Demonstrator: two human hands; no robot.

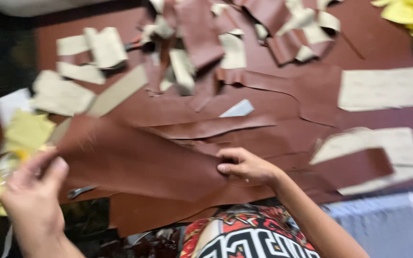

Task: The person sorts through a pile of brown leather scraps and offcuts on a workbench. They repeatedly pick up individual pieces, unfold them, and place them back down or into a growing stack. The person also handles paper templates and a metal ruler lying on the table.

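Both hands are clamped on one brown leather sheet (135, 162) in the lower middle of the frame: the left hand (34, 191) pinches its left edge, the right hand (244, 165) grips its right side. Pale scraps (106, 45) lie above.

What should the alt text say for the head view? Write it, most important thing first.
Two bare hands grip a large brown leather sheet, left hand at its left edge, right hand near the middle. Brown and beige offcuts litter the table, with yellow pieces at the left.

Beige cut pieces (383, 88), yellow scraps (409, 16), grey triangular offcut (238, 109), metal tool (80, 191).
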